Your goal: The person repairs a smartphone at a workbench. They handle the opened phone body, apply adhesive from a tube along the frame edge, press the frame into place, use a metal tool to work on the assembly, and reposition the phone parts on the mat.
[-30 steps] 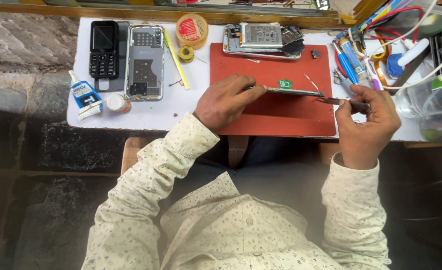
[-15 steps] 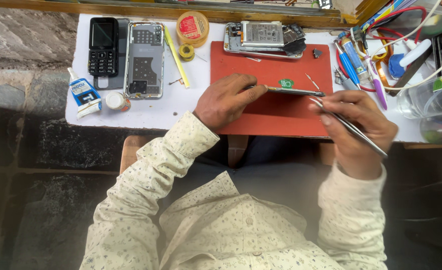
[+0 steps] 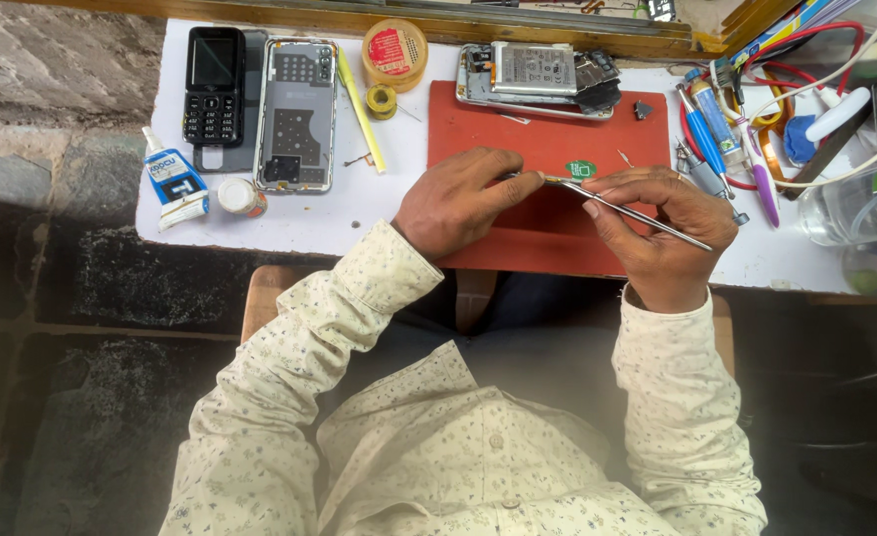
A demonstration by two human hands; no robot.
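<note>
At the far left of your white surface lies a small white and blue glue tube with a little round white-capped pot just beside it; above them sits a black keypad phone, and next to that an opened smartphone back with a silver frame; a yellow flat stick lies slanted along its right edge, with a round tan tin bearing a red label and a small spool of yellow wire near its top end. Your left hand rests on the red rectangular work mat, fingers curled, its thumb and forefinger pinching the left end of a thin, small metal strip; what kind of part that strip is, you cannot tell from here. Just behind it on the mat lies a small green round sticker; at the mat's top edge sits a disassembled phone with a silver battery plate showing. Your right hand is closed around slim steel tweezers, whose tips meet the strip between both hands, over the mat's middle. Farther right, a cluster of blue-handled tools, a purple pen-like tool, red and white cables and a clear plastic container crowd the edge of the surface.
</note>
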